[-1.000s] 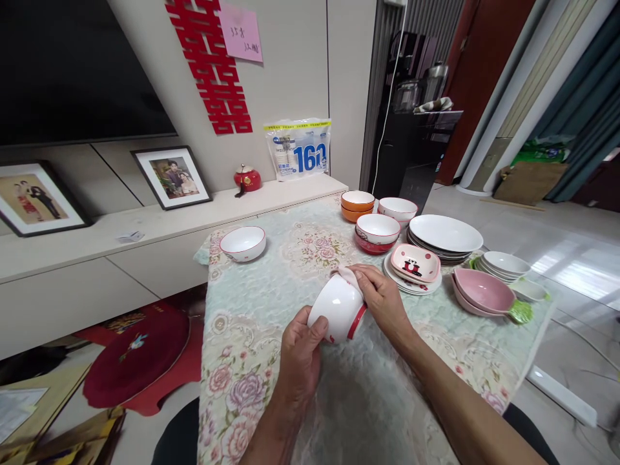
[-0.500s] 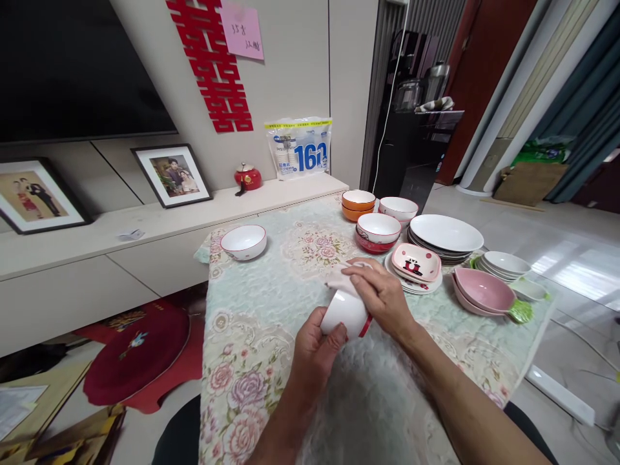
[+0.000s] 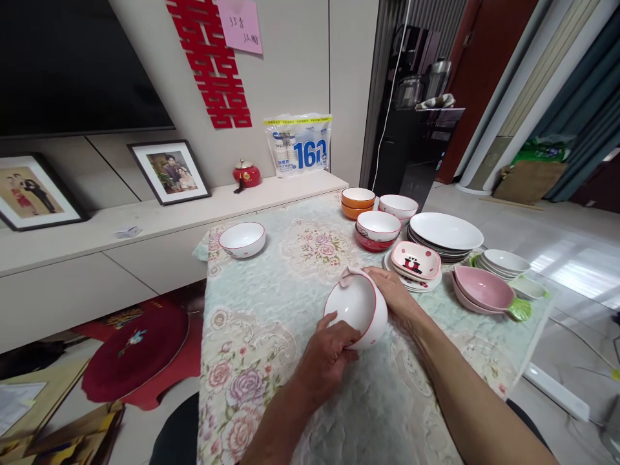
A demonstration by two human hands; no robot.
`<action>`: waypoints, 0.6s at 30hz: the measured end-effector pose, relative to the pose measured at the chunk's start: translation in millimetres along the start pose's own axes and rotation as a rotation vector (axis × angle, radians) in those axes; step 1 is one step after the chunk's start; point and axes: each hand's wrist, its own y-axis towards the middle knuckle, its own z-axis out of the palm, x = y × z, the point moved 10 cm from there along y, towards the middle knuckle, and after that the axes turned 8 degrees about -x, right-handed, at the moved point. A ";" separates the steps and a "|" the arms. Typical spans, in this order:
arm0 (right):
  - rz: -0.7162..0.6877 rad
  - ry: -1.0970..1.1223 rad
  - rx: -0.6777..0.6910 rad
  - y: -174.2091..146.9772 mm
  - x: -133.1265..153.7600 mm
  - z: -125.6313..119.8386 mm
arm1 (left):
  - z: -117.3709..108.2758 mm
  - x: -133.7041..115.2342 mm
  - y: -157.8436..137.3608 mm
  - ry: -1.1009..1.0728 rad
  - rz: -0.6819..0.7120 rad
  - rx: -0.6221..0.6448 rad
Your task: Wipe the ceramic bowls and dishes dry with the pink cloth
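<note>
A white bowl (image 3: 356,307) with a thin red rim is held up over the near part of the counter (image 3: 252,290), tilted so that its open side faces the left and the viewer. The left hand (image 3: 332,352) grips its lower edge: the fingers are closed around the rim, some reaching inside the bowl and the thumb side hard to make out. The right hand (image 3: 394,294) is curled against the far right side of the bowl, its fingertips mostly hidden behind the wall, so how tightly they close cannot be told; a pale pink cloth (image 3: 347,278) folds over the upper rim beside it. Another white bowl (image 3: 243,240) stands upright, well apart, toward the counter's far left corner. Beyond the right hand, near it, a squarish pink dish (image 3: 415,260) with a cat design lies on a stack of small plates (image 3: 429,284). Behind these stand red bowls (image 3: 375,243) topped by a white one, orange bowls (image 3: 358,210) and a stack of large plates (image 3: 446,232); pink leaf-ended dishes (image 3: 484,290) sit farther right.
</note>
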 end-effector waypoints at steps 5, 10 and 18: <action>-0.118 -0.007 -0.085 -2.7 19.0 -2.4 | -14.2 13.0 -2.3 -0.184 -0.228 -0.153; -0.604 -0.233 -0.094 -42.9 89.9 16.5 | -15.5 29.8 -8.7 -0.599 -0.461 -0.257; -1.128 -0.557 0.167 -106.4 132.5 74.4 | -24.4 36.0 -10.7 -0.813 -0.455 -0.413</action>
